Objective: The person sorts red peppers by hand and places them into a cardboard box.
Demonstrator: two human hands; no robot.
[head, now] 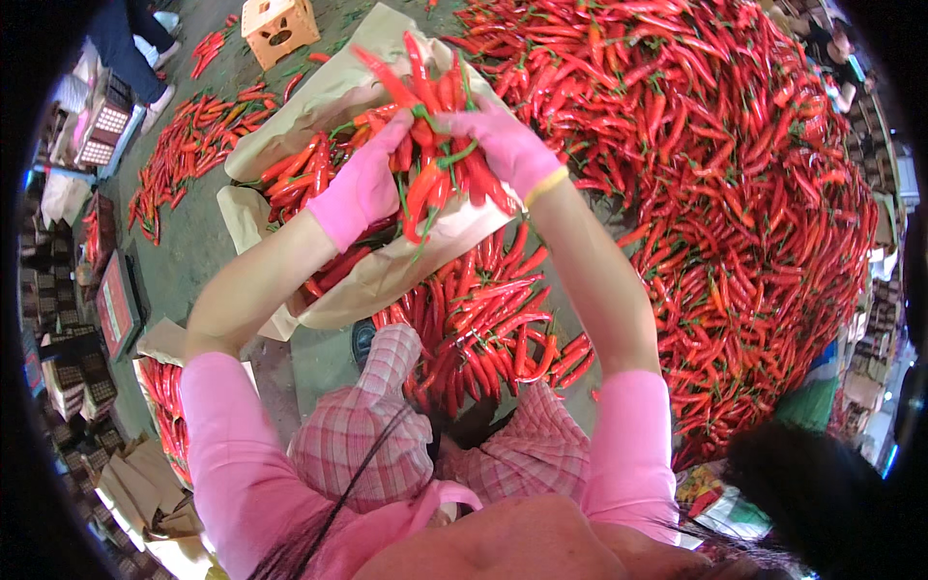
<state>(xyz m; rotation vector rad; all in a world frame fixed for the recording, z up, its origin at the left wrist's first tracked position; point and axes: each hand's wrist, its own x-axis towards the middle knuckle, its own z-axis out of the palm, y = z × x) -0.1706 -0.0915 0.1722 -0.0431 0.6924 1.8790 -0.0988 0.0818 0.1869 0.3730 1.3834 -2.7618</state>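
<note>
Both of my hands wear pink gloves and are over a container lined with tan paper [406, 272], which is partly filled with red chili peppers [293, 177]. My left hand [370, 177] has its thumb and fingers at the green stems of a bunch of red chili peppers [428, 177]. On the other side of the bunch, my right hand [504, 141] holds it too, palm turned inward. Some peppers point up between the hands, others hang down. The fingers of both hands are partly hidden by the bunch.
A large heap of red peppers [725, 217] spreads on the right. A smaller pile [486, 326] lies before my knees, another [196, 145] on the floor at left. An orange plastic stool [279, 32] stands beyond. A person's legs [123, 58] show at upper left.
</note>
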